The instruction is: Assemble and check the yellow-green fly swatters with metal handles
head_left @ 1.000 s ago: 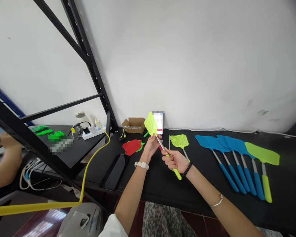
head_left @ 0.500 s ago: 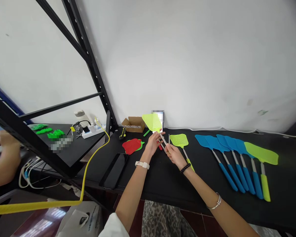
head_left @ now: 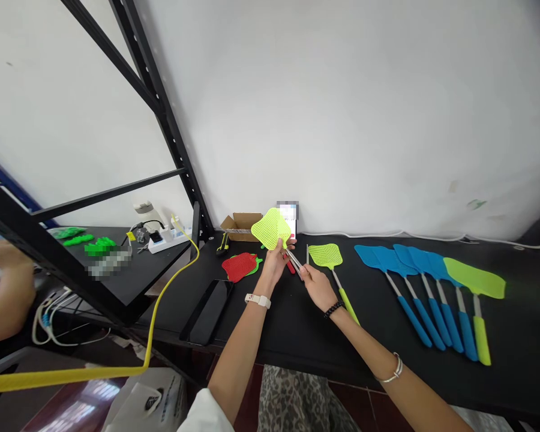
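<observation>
My left hand (head_left: 275, 264) is closed on the neck of a lime-green fly swatter head (head_left: 270, 230), which is raised over the table with its perforated face toward me. From that neck a thin metal rod (head_left: 293, 258) slants down to my right hand (head_left: 317, 287), whose fingers pinch it. Whether rod and head are joined is hidden by my left fingers. Just right of my hands lies another lime fly swatter (head_left: 326, 255) with a lime grip. Behind my left hand a red handle (head_left: 290, 267) shows in part.
Several blue fly swatters (head_left: 414, 318) and a broad lime one (head_left: 474, 279) lie in a row at right. Left are red swatter heads (head_left: 238, 267), a black tablet (head_left: 207, 312), a cardboard box (head_left: 243, 227) and a yellow cable (head_left: 155, 318). A lit phone (head_left: 292, 228) leans against the wall.
The held swatter head has turned, showing more of its face, and shifted slightly left. My left hand has moved a little left and down; my right hand keeps its pinch on the rod.
</observation>
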`<state>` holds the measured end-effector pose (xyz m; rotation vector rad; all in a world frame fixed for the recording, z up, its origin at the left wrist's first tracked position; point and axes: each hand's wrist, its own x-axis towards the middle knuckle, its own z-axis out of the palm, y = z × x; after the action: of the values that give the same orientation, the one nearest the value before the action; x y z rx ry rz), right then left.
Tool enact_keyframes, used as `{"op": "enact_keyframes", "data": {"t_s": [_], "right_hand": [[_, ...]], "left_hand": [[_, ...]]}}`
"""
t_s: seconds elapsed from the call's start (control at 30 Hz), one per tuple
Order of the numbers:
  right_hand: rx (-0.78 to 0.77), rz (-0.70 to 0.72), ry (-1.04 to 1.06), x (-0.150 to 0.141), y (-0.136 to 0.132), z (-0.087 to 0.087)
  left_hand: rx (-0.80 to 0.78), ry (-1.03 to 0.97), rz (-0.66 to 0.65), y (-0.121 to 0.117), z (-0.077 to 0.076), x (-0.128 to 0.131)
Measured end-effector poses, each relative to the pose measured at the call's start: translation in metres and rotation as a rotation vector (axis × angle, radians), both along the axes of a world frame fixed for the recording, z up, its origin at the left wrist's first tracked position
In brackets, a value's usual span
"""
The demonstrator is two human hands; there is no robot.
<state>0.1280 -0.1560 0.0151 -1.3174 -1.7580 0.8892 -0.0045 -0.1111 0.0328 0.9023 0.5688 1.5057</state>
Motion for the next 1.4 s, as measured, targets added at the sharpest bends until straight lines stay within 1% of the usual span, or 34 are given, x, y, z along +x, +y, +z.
{"op": "enact_keyframes", "data": {"t_s": [0.07, 0.1, 0.17, 0.3, 0.43, 0.5, 0.6, 0.73, 0.83, 1.07, 1.2, 1.4], "right_hand": [[-0.212, 0.077, 0.226, -0.001, 0.001, 0.000], [-0.313, 0.112, 0.304, -0.002, 0.002, 0.000], [-0.450, 0.164, 0.370, -0.003, 0.001, 0.003], [-0.586, 0.258, 0.447, -0.001, -0.002, 0.011], [-0.755, 0.444, 0.705, 0.004, -0.003, 0.012], [-0.804, 0.491, 0.780, 0.005, -0.002, 0.011], [-0.819, 0.488, 0.824, 0.005, -0.001, 0.010], [-0.829, 0.457, 0.876, 0.004, 0.000, 0.013], [-0.826, 0.433, 0.892, 0.006, 0.001, 0.014], [-0.796, 0.405, 0.846, 0.005, 0.002, 0.012], [-0.749, 0.353, 0.791, 0.001, 0.001, 0.011], [-0.723, 0.272, 0.693, -0.004, 0.001, 0.012]], "left_hand": [[-0.013, -0.028, -0.025, 0.001, -0.002, 0.000], [-0.017, -0.047, -0.041, 0.002, -0.003, 0.000], [-0.021, -0.084, -0.063, 0.003, -0.005, 0.000], [-0.041, -0.112, -0.066, 0.003, -0.005, 0.001], [-0.046, -0.111, -0.071, 0.004, -0.004, 0.000], [-0.046, -0.100, -0.064, 0.004, -0.003, 0.000], [-0.047, -0.048, -0.062, 0.003, -0.004, 0.000], [-0.037, 0.085, -0.119, 0.003, -0.007, 0.002], [-0.045, 0.141, -0.130, 0.003, -0.008, 0.004], [-0.056, 0.104, -0.088, 0.003, -0.008, 0.004], [-0.088, 0.093, -0.050, 0.004, -0.009, 0.003], [-0.101, 0.105, 0.013, 0.004, -0.009, 0.004]]}}
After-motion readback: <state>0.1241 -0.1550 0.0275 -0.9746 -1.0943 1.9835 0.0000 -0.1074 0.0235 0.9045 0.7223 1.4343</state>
